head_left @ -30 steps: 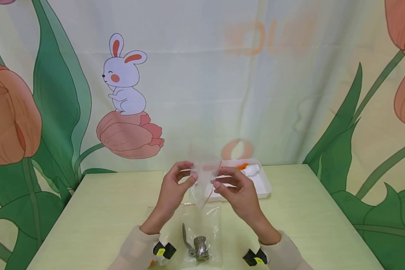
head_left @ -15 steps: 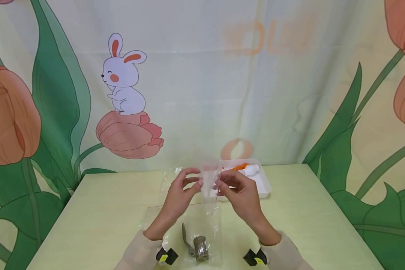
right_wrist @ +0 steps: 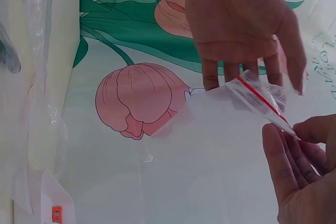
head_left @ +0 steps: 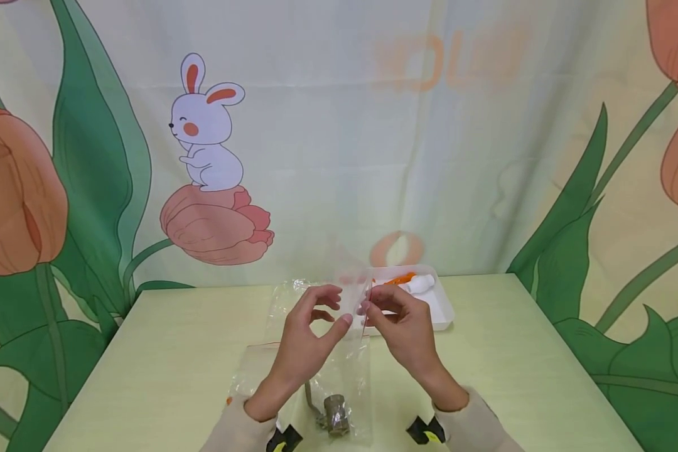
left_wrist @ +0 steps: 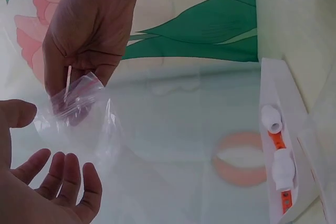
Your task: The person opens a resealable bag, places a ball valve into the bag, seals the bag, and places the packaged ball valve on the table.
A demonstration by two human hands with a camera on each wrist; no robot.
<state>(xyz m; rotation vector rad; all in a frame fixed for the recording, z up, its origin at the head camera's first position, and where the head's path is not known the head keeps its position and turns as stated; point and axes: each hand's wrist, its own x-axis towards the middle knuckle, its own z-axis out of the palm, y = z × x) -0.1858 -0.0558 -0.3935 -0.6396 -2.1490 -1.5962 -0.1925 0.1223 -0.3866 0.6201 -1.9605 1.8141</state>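
A clear zip bag with a red seal line hangs in the air between the two hands. My right hand pinches its sealed edge between thumb and fingers. Beside the bag my left hand is spread, thumb well apart from the fingers; in the left wrist view those fingers grip nothing. The bag looks empty. Below the hands, a grey metal valve with a lever handle lies inside another clear bag on the table, partly behind the left wrist.
A white tray stands at the table's back edge, holding white plastic fittings and orange pieces. Another clear bag lies left of it. A small orange bit shows beside the left sleeve. A printed curtain hangs behind.
My left hand has moved right and its thumb and fingers have parted, letting go of the bag. My right hand still pinches the bag's edge, a little to the right of before.
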